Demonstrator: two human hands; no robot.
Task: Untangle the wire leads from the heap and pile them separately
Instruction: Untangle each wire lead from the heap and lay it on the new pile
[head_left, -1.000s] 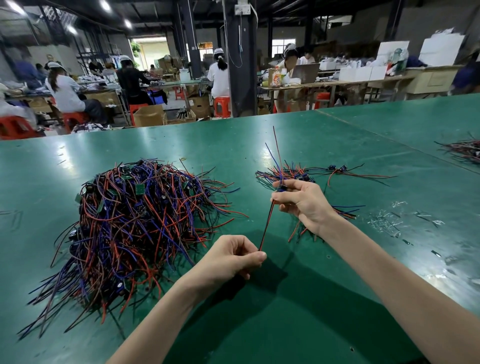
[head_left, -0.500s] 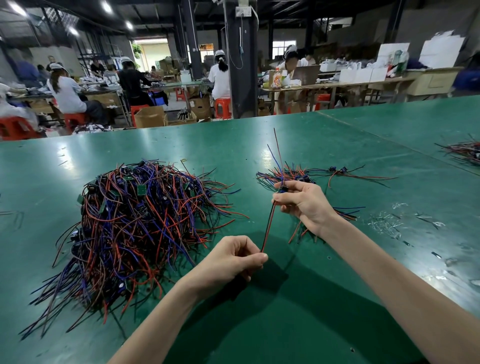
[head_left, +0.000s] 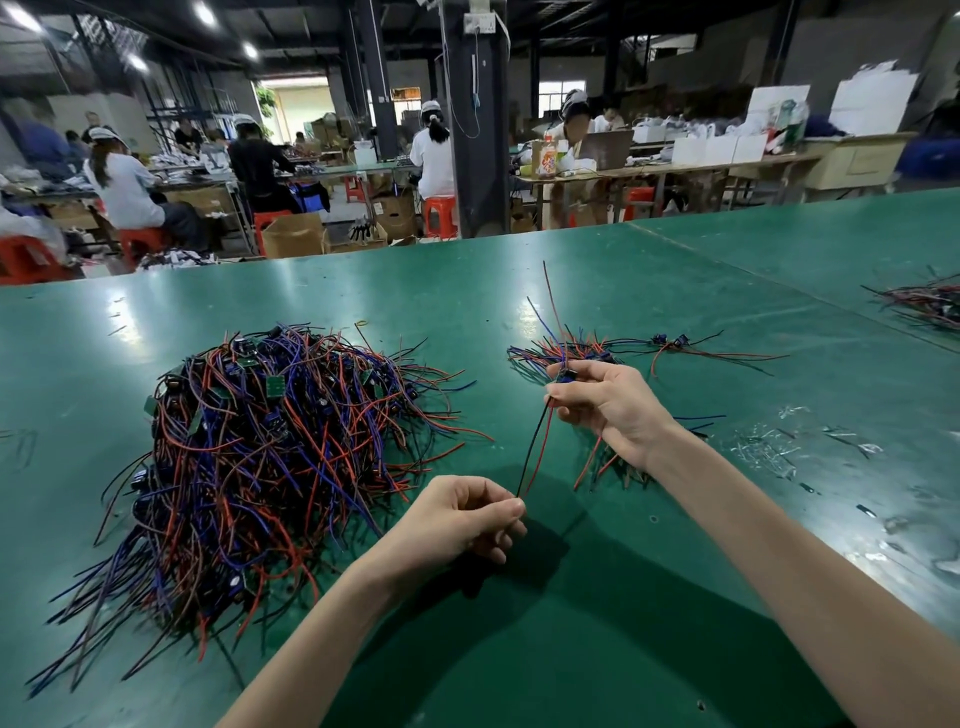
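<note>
A big tangled heap of red, blue and black wire leads (head_left: 260, 467) with small green boards lies on the green table (head_left: 467, 312) at the left. A smaller sorted pile (head_left: 582, 348) lies behind my right hand. One wire lead (head_left: 535, 452) is stretched between my hands. My left hand (head_left: 462, 519) pinches its lower red and black ends. My right hand (head_left: 608, 405) grips its upper part at the small black component, with red and blue strands sticking up above the fingers.
A few separate leads (head_left: 691, 348) lie right of the sorted pile. Another wire bundle (head_left: 924, 304) sits at the far right edge. Clear plastic scraps (head_left: 779, 441) are scattered to the right. People work at benches beyond the table's far edge.
Both hands hold the same lead as before; they have barely shifted, and the lead stays taut between them.
</note>
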